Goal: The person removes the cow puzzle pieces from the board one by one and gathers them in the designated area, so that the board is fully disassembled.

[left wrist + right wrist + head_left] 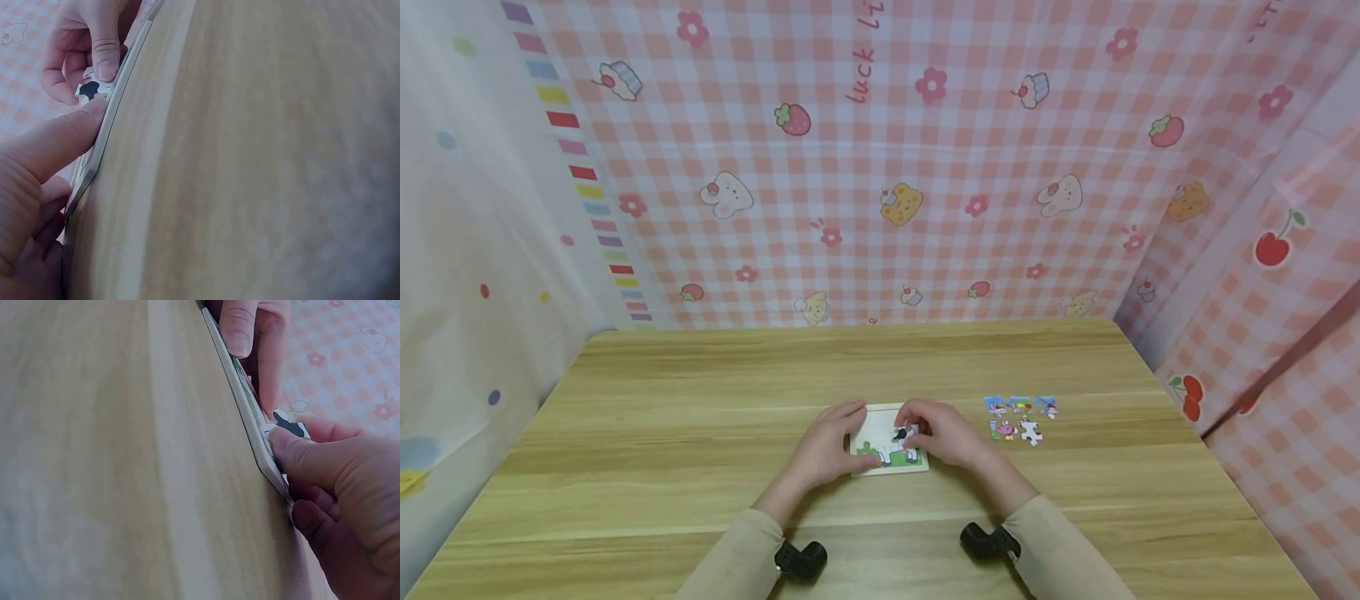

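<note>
A small jigsaw puzzle board with a pale frame lies on the table, partly filled with pieces along its lower part that show green and white. My left hand holds the board at its left side, thumb on the near edge and fingers round the far left corner. Above the board's right part, my right hand pinches a black-and-white puzzle piece between thumb and fingers. This piece is tilted up from the board. The right fingers hide part of the board.
To the right of the board lie several loose puzzle pieces in two rows, one of them a white piece. The wooden table ends at a pink checked cloth at the back.
</note>
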`<state>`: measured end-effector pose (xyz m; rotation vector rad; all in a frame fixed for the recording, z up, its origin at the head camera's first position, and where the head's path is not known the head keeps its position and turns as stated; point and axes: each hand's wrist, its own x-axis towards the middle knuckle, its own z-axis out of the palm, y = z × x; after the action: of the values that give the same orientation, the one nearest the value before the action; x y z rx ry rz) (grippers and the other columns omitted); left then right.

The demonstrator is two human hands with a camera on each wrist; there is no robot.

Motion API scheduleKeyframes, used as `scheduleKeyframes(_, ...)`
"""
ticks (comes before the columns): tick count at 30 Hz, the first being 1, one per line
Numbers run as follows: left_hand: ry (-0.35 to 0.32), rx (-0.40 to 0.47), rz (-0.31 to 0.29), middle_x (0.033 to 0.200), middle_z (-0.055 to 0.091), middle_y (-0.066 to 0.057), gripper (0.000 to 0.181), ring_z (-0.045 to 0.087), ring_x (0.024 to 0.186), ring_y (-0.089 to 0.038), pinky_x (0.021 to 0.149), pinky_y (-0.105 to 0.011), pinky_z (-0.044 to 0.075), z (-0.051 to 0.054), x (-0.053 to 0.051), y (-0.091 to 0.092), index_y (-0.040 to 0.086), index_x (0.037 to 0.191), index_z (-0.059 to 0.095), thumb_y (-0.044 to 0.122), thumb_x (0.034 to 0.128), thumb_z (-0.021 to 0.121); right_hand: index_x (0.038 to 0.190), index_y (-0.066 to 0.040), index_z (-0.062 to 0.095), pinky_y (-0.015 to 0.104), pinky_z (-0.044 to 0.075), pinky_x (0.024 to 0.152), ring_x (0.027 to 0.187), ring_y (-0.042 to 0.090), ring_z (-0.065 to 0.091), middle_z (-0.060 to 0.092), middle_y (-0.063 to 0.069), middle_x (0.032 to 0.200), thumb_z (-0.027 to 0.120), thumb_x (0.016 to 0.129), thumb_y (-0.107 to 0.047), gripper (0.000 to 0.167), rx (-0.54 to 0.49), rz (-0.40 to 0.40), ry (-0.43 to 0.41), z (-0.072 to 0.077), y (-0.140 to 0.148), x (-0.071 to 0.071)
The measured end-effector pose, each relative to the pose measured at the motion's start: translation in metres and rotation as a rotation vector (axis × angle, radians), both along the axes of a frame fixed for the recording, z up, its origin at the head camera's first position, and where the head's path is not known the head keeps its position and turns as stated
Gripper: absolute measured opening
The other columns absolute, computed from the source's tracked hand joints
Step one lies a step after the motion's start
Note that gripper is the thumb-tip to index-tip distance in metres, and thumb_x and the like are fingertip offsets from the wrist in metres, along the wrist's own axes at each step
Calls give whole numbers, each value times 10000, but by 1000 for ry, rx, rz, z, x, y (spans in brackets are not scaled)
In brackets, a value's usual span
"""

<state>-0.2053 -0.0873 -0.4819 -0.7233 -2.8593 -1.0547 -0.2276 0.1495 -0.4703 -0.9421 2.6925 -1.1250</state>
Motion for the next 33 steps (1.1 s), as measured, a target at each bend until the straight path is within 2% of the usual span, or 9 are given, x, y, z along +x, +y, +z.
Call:
scheduleKeyframes(8,1,-3,-4,1493,473,-176,831,403,1393,-387,1163,-534,308,1,0,0,-54,1385,522,341,741,868,1004,-169,633,210,436,634,693,39,479,575,-76,786,748,864,-74,204,13,33,55,1,1,1)
scheduleKeyframes(13,-3,8,-4,1493,472,-181,837,399,1394,-391,1163,-541,304,1,0,-1,-56,1389,517,340,740,868,1006,-175,622,211,451,644,705,41,510,625,-62,802,741,871,-75,206,37,25,92,2,2,1)
scheduleKeyframes(25,-26,5,7,1508,462,-152,840,391,1406,-369,1173,-527,294,0,0,-1,-28,1401,516,358,743,867,1046,-181,676,236,478,707,765,71,560,656,-61,845,741,873,-108,199,-65,-60,-46,0,7,2)
scheduleKeyframes(33,-33,-17,0,1518,450,-144,839,382,1413,-367,1182,-515,283,1,0,-1,-24,1409,507,368,755,857,1051,-149,691,236,481,692,753,80,550,657,-45,843,736,876,-99,187,-113,-89,-43,3,21,7)
